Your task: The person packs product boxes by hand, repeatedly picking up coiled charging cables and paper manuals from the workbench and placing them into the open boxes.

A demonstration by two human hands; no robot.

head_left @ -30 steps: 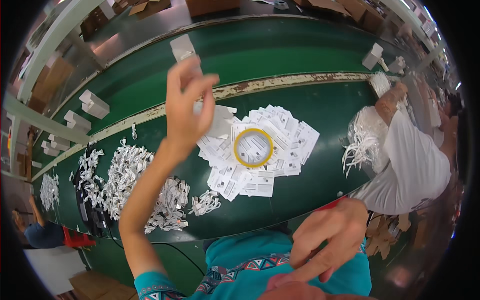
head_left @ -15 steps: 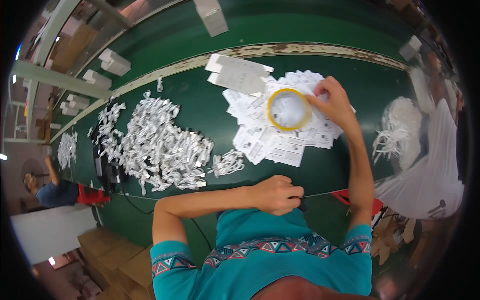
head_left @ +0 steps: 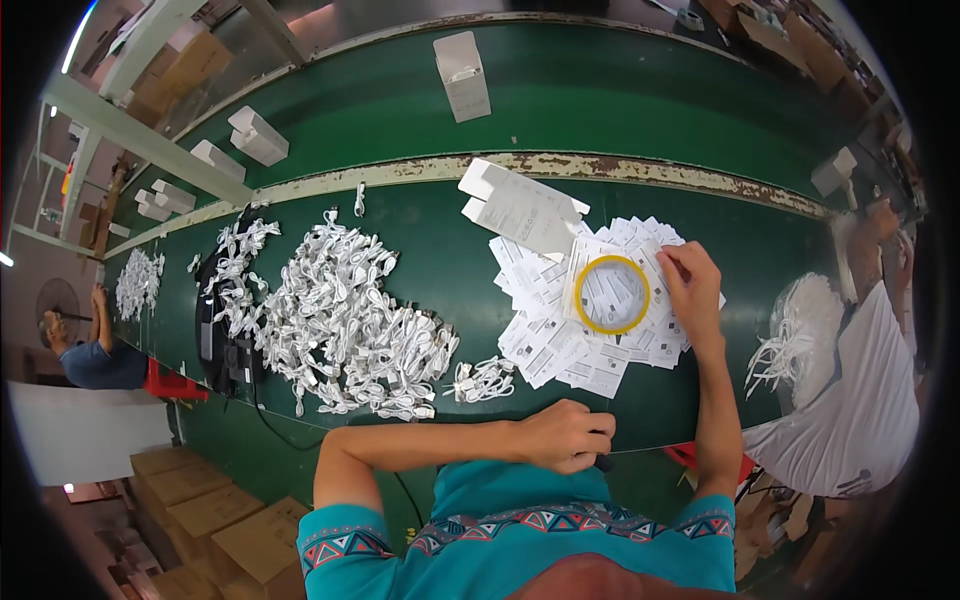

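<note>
My right hand (head_left: pixel 693 290) rests at the right side of a fanned pile of printed white leaflets (head_left: pixel 560 345), its fingers bent and pinching at the edge of a leaflet. Just left of those fingertips a yellow-rimmed roll of tape (head_left: pixel 578 300) lies flat on the pile. My left hand (head_left: pixel 568 437) is curled closed at the table's near edge; a small dark thing shows beneath it, too hidden to name. An opened white carton (head_left: pixel 525 212) overlaps the pile's far left. A small bunch of white cables (head_left: pixel 482 380) lies beyond my left hand.
A large heap of bundled white cables (head_left: pixel 335 310) covers the table's left. Clear bags of white cables (head_left: pixel 800 335) lie at right, beside a person in white (head_left: pixel 870 400). White boxes (head_left: pixel 462 85) stand beyond the worn ledge (head_left: pixel 560 165). Another person (head_left: pixel 95 355) sits far left.
The view has tilted, so the table appears lower. My right hand has shifted off the tape roll toward the right edge of the leaflets. My left hand stays curled by the table edge.
</note>
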